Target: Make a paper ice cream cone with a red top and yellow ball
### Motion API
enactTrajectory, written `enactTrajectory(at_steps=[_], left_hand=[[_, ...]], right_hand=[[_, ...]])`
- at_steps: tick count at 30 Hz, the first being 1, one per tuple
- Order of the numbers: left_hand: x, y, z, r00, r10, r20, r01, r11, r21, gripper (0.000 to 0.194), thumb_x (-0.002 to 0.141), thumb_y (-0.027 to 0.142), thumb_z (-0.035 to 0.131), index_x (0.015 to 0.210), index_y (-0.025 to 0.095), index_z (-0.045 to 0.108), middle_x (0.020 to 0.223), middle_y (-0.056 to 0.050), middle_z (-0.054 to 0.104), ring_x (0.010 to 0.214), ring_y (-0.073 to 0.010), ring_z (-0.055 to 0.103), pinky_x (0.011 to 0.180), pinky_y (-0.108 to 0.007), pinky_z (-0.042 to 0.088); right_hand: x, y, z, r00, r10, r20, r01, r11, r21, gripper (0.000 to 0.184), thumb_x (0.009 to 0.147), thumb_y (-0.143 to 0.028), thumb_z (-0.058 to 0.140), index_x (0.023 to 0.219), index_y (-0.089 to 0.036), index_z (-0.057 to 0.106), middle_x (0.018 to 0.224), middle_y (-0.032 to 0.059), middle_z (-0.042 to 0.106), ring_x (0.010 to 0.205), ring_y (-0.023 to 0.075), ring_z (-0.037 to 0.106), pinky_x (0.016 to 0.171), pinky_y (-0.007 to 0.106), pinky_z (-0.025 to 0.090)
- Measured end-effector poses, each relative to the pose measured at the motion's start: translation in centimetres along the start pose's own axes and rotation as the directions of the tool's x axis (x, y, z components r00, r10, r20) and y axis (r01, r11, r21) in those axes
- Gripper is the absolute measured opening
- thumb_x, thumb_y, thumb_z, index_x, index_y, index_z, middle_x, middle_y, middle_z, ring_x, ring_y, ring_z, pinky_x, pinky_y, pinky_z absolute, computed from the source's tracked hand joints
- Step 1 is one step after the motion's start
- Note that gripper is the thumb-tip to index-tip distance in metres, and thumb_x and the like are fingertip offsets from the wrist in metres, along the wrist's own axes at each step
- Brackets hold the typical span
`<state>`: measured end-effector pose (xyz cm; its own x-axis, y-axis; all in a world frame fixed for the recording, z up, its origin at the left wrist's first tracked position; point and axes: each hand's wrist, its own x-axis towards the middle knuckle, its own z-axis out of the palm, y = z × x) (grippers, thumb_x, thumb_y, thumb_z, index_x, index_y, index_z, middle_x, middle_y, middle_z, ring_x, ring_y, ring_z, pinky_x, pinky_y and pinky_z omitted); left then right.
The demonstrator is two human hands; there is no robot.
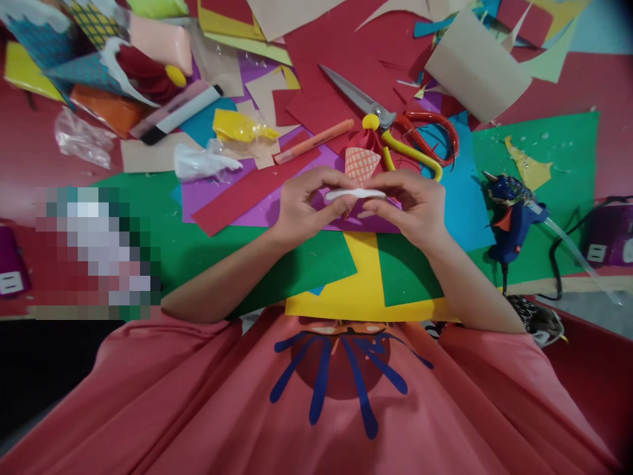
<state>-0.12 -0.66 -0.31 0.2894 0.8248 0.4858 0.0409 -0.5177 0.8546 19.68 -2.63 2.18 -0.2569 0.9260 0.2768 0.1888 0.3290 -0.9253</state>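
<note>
Between my two hands stretches a small, flattened white clay strip (pixel 357 193), pinched at either end. My left hand (pixel 311 201) has its thumb and fingers closed on the left part. On the right part, my right hand (pixel 413 201) grips it the same way. Just beyond the fingertips lies a small paper cone (pixel 362 163) with an orange lattice pattern, a red top and a yellow ball; its lower tip is hidden by the hands. Scissors (pixel 383 117) with red and yellow handles rest behind it, and an orange marker (pixel 314 142) lies to the left.
A blue glue gun (pixel 514 221) with a clear stick lies at right on a green sheet (pixel 568 152). Larger decorated cones (pixel 93 72), wrapped yellow clay (pixel 244 125), wrapped white clay (pixel 202 161) and a black-and-white marker (pixel 182 113) are at left. Coloured paper scraps cover the back.
</note>
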Motion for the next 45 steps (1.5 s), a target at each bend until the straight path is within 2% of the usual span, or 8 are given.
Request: enactTrajectory(at_steps=[3, 6, 14, 19, 27, 34, 40, 45], left_hand=[[0.22, -0.03, 0.05, 0.997, 0.07, -0.038, -0.07, 0.997, -0.021, 0.012, 0.089, 0.034, 0.072, 0.099, 0.027, 0.07, 0.084, 0.003, 0.074, 0.076, -0.0099, 0.072, 0.065, -0.025, 0.057], [0.34, -0.08, 0.08, 0.994, 0.103, -0.041, -0.104, 0.994, -0.024, 0.011, 0.09, 0.031, 0.071, 0.1, 0.026, 0.069, 0.085, 0.004, 0.074, 0.078, -0.0081, 0.071, 0.067, -0.023, 0.057], [0.12, 0.24, -0.04, 1.0, 0.028, 0.006, -0.029, 0.999, 0.035, 0.014, 0.092, 0.039, 0.068, 0.098, 0.026, 0.069, 0.087, 0.004, 0.075, 0.081, -0.0082, 0.071, 0.071, -0.026, 0.057], [0.27, -0.05, 0.09, 0.995, 0.094, -0.025, -0.095, 0.995, -0.012, 0.01, 0.089, 0.033, 0.071, 0.099, 0.029, 0.071, 0.085, 0.004, 0.076, 0.079, -0.0112, 0.074, 0.068, -0.025, 0.058], [-0.24, -0.39, 0.35, 0.998, -0.049, -0.034, 0.05, 0.998, 0.028, 0.026, 0.083, 0.047, 0.074, 0.098, 0.026, 0.073, 0.089, 0.0, 0.076, 0.076, -0.012, 0.072, 0.066, -0.025, 0.058], [0.08, 0.01, 0.04, 1.0, -0.01, 0.006, 0.01, 0.998, 0.07, 0.015, 0.087, 0.037, 0.072, 0.092, 0.023, 0.075, 0.082, 0.002, 0.077, 0.073, -0.0092, 0.072, 0.065, -0.02, 0.056], [0.0, -0.2, 0.19, 0.995, 0.09, -0.043, -0.087, 0.993, 0.076, 0.022, 0.085, 0.037, 0.075, 0.103, 0.025, 0.074, 0.089, 0.0, 0.078, 0.075, -0.0094, 0.073, 0.065, -0.019, 0.059], [-0.31, -0.13, 0.16, 0.998, -0.052, -0.019, 0.054, 0.996, 0.071, 0.018, 0.087, 0.039, 0.072, 0.095, 0.023, 0.074, 0.083, 0.001, 0.077, 0.07, -0.0083, 0.072, 0.064, -0.02, 0.057]], right_hand=[[0.3, 0.1, 0.0, 0.988, 0.123, 0.089, -0.134, 0.981, 0.139, 0.051, 0.081, -0.068, 0.065, 0.112, -0.027, 0.069, 0.094, -0.0023, 0.075, 0.079, 0.0107, 0.073, 0.069, 0.023, 0.061], [0.54, 0.3, -0.06, 0.965, 0.212, 0.155, -0.24, 0.951, 0.196, 0.047, 0.086, -0.067, 0.06, 0.101, -0.023, 0.071, 0.083, -0.0024, 0.074, 0.07, 0.009, 0.073, 0.065, 0.021, 0.061], [0.32, 0.71, 0.08, 0.957, 0.26, 0.125, -0.285, 0.919, 0.273, 0.042, 0.08, -0.061, 0.071, 0.088, -0.02, 0.074, 0.073, -0.0028, 0.073, 0.063, 0.0099, 0.072, 0.058, 0.022, 0.062], [0.31, 0.53, 0.21, 0.981, 0.172, 0.094, -0.189, 0.955, 0.229, 0.05, 0.076, -0.063, 0.073, 0.108, -0.025, 0.072, 0.093, -0.0023, 0.076, 0.076, 0.01, 0.074, 0.066, 0.023, 0.063], [-0.04, 0.43, 0.29, 0.995, 0.077, -0.066, -0.068, 0.988, 0.135, 0.016, 0.084, -0.038, 0.075, 0.09, -0.023, 0.076, 0.084, -0.0033, 0.077, 0.076, 0.0104, 0.074, 0.067, 0.021, 0.06], [-0.01, 0.53, 0.2, 0.998, -0.053, -0.017, 0.054, 0.998, 0.041, 0.031, 0.082, -0.039, 0.077, 0.11, -0.027, 0.072, 0.105, -0.0038, 0.077, 0.094, 0.0125, 0.075, 0.081, 0.024, 0.061], [-0.18, 0.45, 0.01, 0.996, -0.027, -0.085, 0.024, 0.999, -0.034, 0.013, 0.087, -0.035, 0.072, 0.095, -0.025, 0.075, 0.089, -0.0033, 0.077, 0.085, 0.0128, 0.075, 0.075, 0.024, 0.061], [-0.07, 0.33, -0.03, 0.998, -0.022, -0.057, 0.022, 1.0, -0.007, 0.027, 0.085, -0.039, 0.075, 0.109, -0.027, 0.071, 0.098, -0.0029, 0.077, 0.087, 0.0126, 0.075, 0.075, 0.025, 0.062]])
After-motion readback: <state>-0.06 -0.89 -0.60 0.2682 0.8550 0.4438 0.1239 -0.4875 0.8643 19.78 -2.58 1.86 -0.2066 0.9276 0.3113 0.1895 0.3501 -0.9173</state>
